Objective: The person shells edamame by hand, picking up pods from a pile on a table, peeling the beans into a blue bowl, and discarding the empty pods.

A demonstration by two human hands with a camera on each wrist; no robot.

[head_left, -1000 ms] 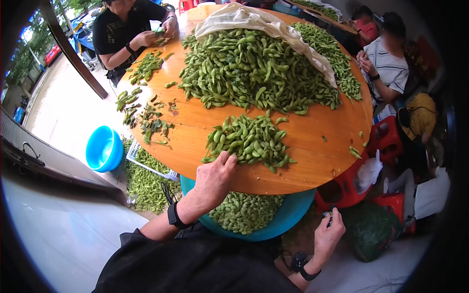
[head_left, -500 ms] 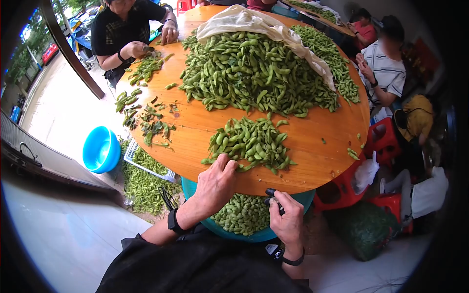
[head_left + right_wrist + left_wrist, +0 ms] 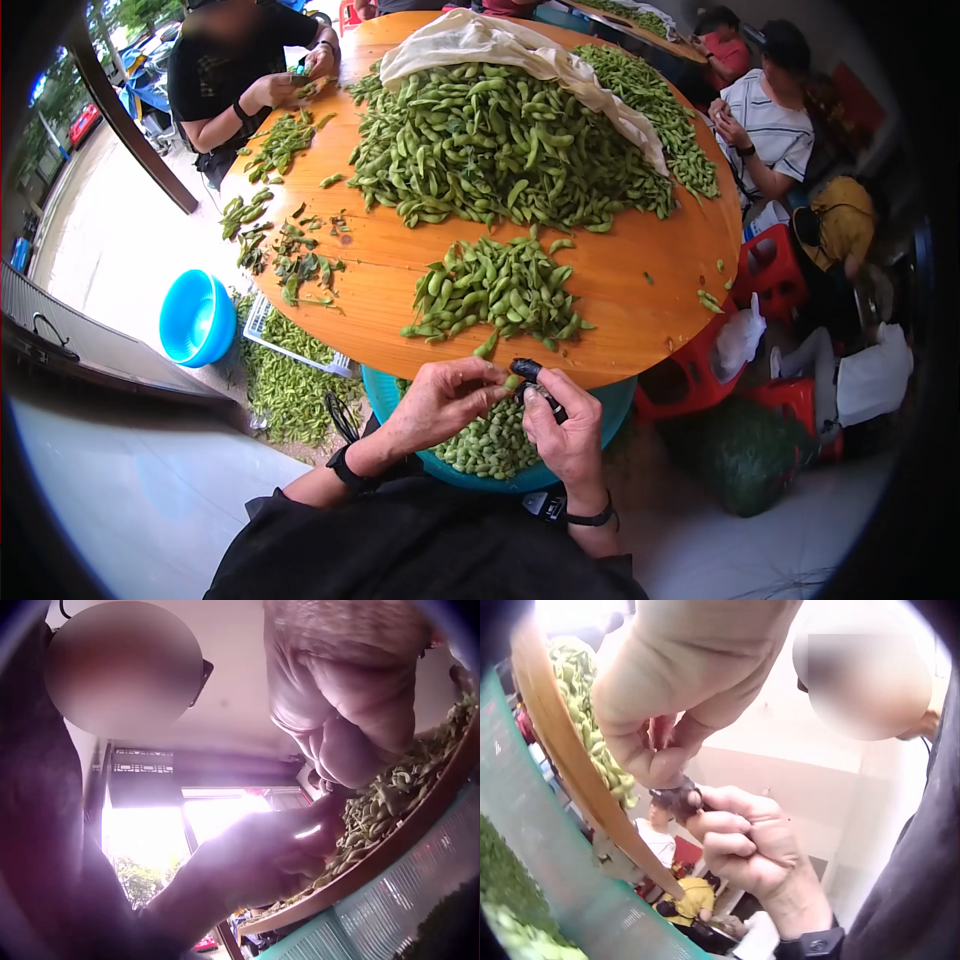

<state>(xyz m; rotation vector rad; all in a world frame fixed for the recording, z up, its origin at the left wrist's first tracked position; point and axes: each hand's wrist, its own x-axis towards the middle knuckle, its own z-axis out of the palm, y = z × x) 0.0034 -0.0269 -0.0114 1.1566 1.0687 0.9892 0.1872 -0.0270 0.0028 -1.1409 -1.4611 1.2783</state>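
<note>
In the head view my left hand (image 3: 450, 400) pinches a green edamame pod (image 3: 513, 382) over the table's near edge. My right hand (image 3: 565, 425) meets it from the right, its black-capped fingertips (image 3: 526, 367) closing round the pod's end. The left wrist view shows both hands' fingertips together, with the dark caps (image 3: 679, 799) between them; the pod is hidden there. Just beyond my hands lies a small heap of edamame pods (image 3: 500, 290) on the round wooden table (image 3: 620, 300). Below them, a teal tub (image 3: 618, 405) holds shelled-looking green beans or short pods (image 3: 485, 440).
A large pod mound (image 3: 500, 150) under a cream cloth (image 3: 500, 40) covers the table's far part. Scraps (image 3: 305, 265) lie at left. On the floor are a blue basin (image 3: 197, 318), a white crate (image 3: 290, 340), red stools (image 3: 775, 275) and a dark green sack (image 3: 745, 455). People sit around.
My right hand swung in from the right to meet the left. My left hand drew back from the small heap with a pod, and the two hands now come together over the tub.
</note>
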